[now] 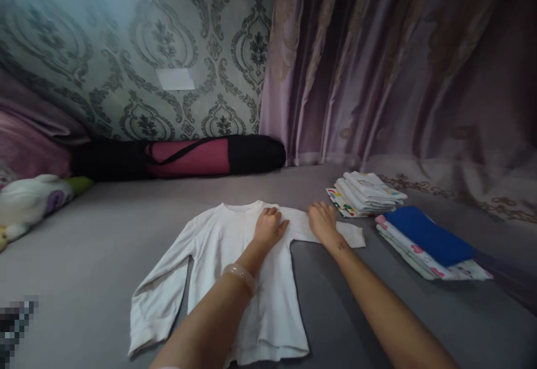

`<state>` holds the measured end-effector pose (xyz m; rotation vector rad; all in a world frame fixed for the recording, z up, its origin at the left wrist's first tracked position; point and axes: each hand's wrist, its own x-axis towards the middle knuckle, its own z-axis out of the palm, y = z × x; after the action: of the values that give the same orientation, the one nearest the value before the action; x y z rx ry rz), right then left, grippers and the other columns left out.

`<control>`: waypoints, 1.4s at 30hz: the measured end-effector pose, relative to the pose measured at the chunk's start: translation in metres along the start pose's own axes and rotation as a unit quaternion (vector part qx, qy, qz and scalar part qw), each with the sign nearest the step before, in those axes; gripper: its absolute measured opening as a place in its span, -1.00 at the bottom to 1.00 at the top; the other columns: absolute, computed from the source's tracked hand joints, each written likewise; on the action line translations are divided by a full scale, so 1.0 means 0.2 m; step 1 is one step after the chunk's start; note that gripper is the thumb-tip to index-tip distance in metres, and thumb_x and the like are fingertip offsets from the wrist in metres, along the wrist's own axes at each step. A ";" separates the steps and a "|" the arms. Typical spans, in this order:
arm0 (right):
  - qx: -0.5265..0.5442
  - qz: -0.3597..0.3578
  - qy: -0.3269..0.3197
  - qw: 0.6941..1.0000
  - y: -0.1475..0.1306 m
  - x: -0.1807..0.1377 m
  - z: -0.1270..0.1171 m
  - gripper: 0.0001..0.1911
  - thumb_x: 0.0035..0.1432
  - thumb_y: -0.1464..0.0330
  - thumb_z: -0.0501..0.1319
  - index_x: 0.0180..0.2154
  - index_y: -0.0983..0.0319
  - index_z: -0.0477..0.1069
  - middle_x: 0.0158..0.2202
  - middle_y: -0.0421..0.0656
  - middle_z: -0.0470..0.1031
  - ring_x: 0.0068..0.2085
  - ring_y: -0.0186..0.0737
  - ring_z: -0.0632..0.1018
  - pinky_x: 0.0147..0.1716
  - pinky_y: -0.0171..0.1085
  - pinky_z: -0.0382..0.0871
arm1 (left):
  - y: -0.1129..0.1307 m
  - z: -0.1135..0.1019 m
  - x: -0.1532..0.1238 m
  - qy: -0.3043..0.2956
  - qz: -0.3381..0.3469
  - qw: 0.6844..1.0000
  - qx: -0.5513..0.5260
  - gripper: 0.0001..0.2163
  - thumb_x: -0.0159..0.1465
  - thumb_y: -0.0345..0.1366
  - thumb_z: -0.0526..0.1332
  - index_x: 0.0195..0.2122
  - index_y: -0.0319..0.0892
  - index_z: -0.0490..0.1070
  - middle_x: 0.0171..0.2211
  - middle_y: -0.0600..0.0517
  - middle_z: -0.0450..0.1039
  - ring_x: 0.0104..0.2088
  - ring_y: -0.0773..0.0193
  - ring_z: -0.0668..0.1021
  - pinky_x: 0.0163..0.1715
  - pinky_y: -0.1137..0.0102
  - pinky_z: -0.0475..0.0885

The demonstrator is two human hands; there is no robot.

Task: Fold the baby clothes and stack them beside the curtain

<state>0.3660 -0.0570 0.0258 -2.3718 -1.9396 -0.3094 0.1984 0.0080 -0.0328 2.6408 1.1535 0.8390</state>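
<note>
A white long-sleeved shirt [277,296] lies spread on the grey bed sheet, its neckline toward the wall. My left hand [271,227] rests on the upper chest near the shoulder, thumb apart from the bent fingers, holding no cloth that I can see. On the sleeve stretched out to the right is my right hand [324,222], its fingers laid over the fabric and slightly blurred. The cuff shows beyond my right wrist. The other sleeve slants down to the left. My left forearm covers part of the shirt's front.
Right of the shirt are a stack of folded white clothes [364,193] and a second folded pile topped with blue cloth [430,235]. A long black and red bag [188,157] lies along the wall. A white plush toy [31,204] sits at the left; curtains [377,67] hang behind.
</note>
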 end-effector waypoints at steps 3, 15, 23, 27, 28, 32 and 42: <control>0.075 -0.036 -0.025 0.996 -0.14 0.11 0.04 -0.69 0.33 0.37 -0.03 -0.13 0.20 0.48 -0.09 -0.03 0.50 -0.03 -0.09 0.40 -0.10 -0.21 0.15 | 0.00 0.00 0.00 0.001 0.003 1.000 0.006 -0.78 0.27 -0.16 0.16 -0.34 -0.20 0.48 -0.20 -0.12 0.47 -0.10 0.07 0.43 -0.05 0.24 0.35; 0.061 -0.027 0.010 0.998 -0.25 0.22 0.17 -0.69 0.34 0.40 -0.08 -0.12 0.30 0.41 -0.09 0.05 0.42 -0.03 -0.05 0.38 -0.07 -0.19 0.16 | 0.02 -0.01 0.01 -0.004 -0.020 1.000 0.005 -0.78 0.25 -0.18 0.17 -0.18 -0.20 0.43 -0.15 -0.14 0.43 -0.09 0.07 0.41 -0.02 0.21 0.31; 0.158 0.003 0.007 0.987 -0.23 0.09 0.15 -0.65 0.28 0.50 -0.09 0.04 0.32 0.29 0.01 0.05 0.34 -0.09 -0.18 0.46 -0.12 -0.30 0.26 | 0.04 -0.02 -0.01 -0.032 0.005 0.999 0.025 -0.67 0.31 -0.28 0.03 0.08 -0.09 0.31 0.16 -0.06 0.29 0.05 0.00 0.33 -0.01 0.13 0.25; 0.162 -0.063 -0.003 0.985 -0.22 -0.05 0.18 -0.58 0.32 0.42 -0.14 0.13 0.38 0.23 0.12 0.10 0.31 0.11 -0.15 0.36 0.07 -0.25 0.18 | 0.04 0.01 -0.01 -0.035 -0.022 0.998 0.040 -0.65 0.32 -0.26 -0.01 0.09 -0.11 0.33 0.18 -0.04 0.30 0.12 -0.09 0.27 0.07 0.04 0.15; 0.148 -0.068 -0.009 0.987 -0.21 -0.08 0.20 -0.55 0.33 0.37 -0.14 0.16 0.40 0.20 0.18 0.12 0.26 0.18 -0.11 0.29 0.14 -0.20 0.11 | 0.04 0.02 -0.01 -0.034 -0.028 0.998 0.039 -0.64 0.32 -0.25 -0.02 0.11 -0.12 0.32 0.19 -0.04 0.28 0.13 -0.10 0.26 0.09 0.03 0.13; 0.088 -0.027 -0.051 0.994 -0.10 -0.17 0.21 -0.40 0.35 0.19 -0.17 0.27 0.42 0.06 0.31 0.10 0.07 0.31 0.02 0.08 0.24 0.02 -0.11 | 0.03 0.03 -0.02 -0.032 -0.042 0.998 0.025 -0.59 0.34 -0.14 -0.03 0.15 -0.15 0.30 0.21 -0.04 0.27 0.16 -0.13 0.24 0.14 0.04 0.09; -0.022 0.089 -0.087 0.992 0.36 -0.32 0.21 -0.36 0.34 0.22 -0.23 0.27 0.53 0.03 0.31 0.14 0.05 0.32 0.04 0.06 0.23 -0.04 -0.07 | 0.04 0.01 -0.03 -0.061 -0.053 0.996 0.029 -0.54 0.34 -0.10 -0.04 0.21 -0.15 0.24 0.25 -0.03 0.20 0.20 -0.14 0.21 0.20 0.01 0.04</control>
<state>0.4295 -0.1267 -0.0217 -2.6591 -1.7863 -0.1400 0.2025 -0.0018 -0.0345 2.6080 1.2927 0.6259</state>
